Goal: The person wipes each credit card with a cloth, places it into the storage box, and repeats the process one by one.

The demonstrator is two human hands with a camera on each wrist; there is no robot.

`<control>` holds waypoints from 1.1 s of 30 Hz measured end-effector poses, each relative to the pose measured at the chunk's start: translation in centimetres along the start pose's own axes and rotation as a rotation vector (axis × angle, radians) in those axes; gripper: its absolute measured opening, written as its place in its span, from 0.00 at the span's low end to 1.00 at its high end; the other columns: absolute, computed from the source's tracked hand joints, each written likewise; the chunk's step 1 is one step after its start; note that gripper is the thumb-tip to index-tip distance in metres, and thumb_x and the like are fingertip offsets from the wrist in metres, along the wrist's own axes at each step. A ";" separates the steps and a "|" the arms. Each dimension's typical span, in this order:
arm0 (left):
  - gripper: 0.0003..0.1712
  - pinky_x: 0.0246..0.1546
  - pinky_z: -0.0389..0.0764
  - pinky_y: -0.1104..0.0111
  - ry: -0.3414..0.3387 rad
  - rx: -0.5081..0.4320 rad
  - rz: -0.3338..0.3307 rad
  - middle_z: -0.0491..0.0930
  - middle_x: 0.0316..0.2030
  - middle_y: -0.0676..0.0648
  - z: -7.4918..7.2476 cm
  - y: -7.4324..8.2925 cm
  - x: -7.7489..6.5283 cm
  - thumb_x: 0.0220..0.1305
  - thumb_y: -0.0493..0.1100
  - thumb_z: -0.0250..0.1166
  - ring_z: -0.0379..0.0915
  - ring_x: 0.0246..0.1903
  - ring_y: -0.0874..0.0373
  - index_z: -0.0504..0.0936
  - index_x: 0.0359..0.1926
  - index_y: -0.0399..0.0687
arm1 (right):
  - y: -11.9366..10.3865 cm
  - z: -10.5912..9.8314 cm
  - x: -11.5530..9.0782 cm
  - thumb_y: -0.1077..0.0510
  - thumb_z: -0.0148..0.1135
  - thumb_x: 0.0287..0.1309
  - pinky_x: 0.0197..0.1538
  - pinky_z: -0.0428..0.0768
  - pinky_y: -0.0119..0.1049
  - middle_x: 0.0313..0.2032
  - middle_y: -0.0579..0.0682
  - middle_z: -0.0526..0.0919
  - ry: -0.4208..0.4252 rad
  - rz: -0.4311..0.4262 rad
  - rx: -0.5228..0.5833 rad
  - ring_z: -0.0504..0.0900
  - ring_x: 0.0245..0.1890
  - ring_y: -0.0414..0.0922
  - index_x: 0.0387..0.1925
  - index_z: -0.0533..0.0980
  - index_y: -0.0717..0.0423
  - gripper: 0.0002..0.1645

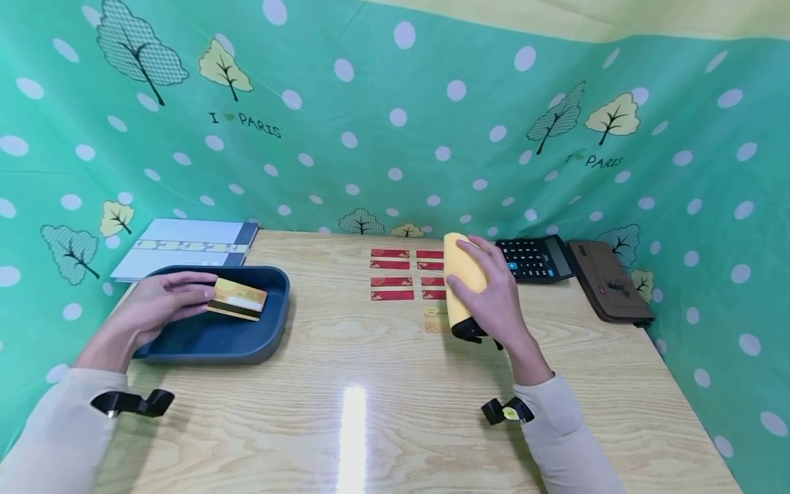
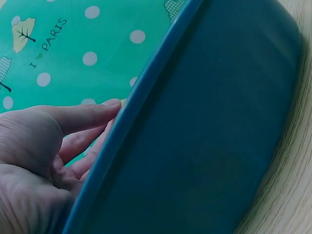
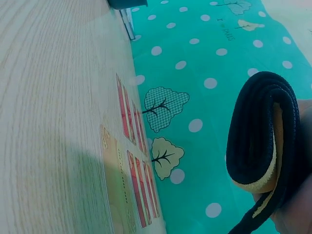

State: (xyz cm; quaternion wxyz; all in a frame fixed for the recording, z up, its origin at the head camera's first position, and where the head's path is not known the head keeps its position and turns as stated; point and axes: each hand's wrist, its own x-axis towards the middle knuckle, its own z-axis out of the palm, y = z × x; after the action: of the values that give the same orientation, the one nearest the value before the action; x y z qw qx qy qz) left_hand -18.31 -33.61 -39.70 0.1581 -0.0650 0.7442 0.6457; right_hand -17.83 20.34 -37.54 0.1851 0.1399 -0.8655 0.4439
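Observation:
My left hand (image 1: 151,305) pinches a gold card (image 1: 237,295) with a dark stripe between thumb and fingers. The card is over the dark blue tray (image 1: 271,348); in the left wrist view the tray's wall (image 2: 195,126) hides it almost wholly. My right hand (image 1: 498,295) grips a rolled yellow cloth (image 1: 459,274) with a black underside, raised above the table; the right wrist view shows the roll's layered end (image 3: 258,136). Beyond and beside the cloth lie several red cards (image 1: 391,265). Another gold card (image 1: 435,321) lies flat nearer me, partly hidden by the cloth.
Behind the tray lies a white and grey-blue book or folder (image 1: 185,240). A black calculator (image 1: 533,261) and a brown zipped wallet (image 1: 607,281) lie at the back right. A green dotted curtain (image 1: 370,137) borders the wooden table (image 1: 278,425).

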 end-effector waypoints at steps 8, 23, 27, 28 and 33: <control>0.12 0.46 0.90 0.72 0.046 0.040 0.004 0.88 0.39 0.65 -0.4 -0.4 -0.1 0.67 0.42 0.71 0.87 0.40 0.71 0.86 0.48 0.66 | 0.1 0.0 0.1 0.59 0.73 0.59 0.67 0.74 0.60 0.74 0.53 0.68 -0.001 0.012 -0.013 0.69 0.72 0.58 0.70 0.74 0.46 0.37; 0.14 0.45 0.88 0.77 0.063 0.131 0.131 0.86 0.40 0.64 1.8 1.3 -1.3 0.71 0.43 0.68 0.85 0.40 0.70 0.82 0.56 0.54 | 0.9 -0.4 0.2 0.58 0.74 0.60 0.66 0.74 0.56 0.74 0.53 0.68 0.013 0.049 -0.017 0.68 0.72 0.56 0.70 0.75 0.45 0.36; 0.20 0.46 0.86 0.78 0.044 0.257 0.245 0.85 0.42 0.63 5.4 3.1 -1.7 0.72 0.46 0.67 0.84 0.42 0.69 0.79 0.60 0.44 | 1.4 -1.0 0.4 0.57 0.74 0.60 0.68 0.72 0.57 0.74 0.51 0.67 0.025 0.082 -0.021 0.64 0.75 0.54 0.70 0.74 0.42 0.37; 0.21 0.46 0.85 0.79 0.038 0.289 0.262 0.85 0.43 0.63 6.4 3.6 -1.7 0.72 0.47 0.67 0.84 0.43 0.69 0.79 0.60 0.43 | 1.6 -1.1 0.4 0.57 0.73 0.60 0.69 0.72 0.58 0.74 0.51 0.67 0.028 0.090 -0.025 0.63 0.76 0.54 0.70 0.74 0.41 0.37; 0.24 0.47 0.86 0.77 -0.032 0.302 0.314 0.86 0.48 0.58 11.0 6.1 -1.6 0.70 0.48 0.69 0.83 0.47 0.68 0.79 0.60 0.40 | 2.5 -1.9 0.7 0.57 0.73 0.61 0.66 0.72 0.55 0.75 0.50 0.66 0.056 0.108 -0.024 0.64 0.75 0.54 0.71 0.74 0.41 0.37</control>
State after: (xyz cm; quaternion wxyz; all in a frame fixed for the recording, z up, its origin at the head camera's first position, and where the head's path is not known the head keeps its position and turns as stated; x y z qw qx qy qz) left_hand -16.94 -22.05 -34.68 0.0757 0.0864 0.8308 0.5446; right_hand -19.04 23.27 -37.98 0.1867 0.0784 -0.8716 0.4465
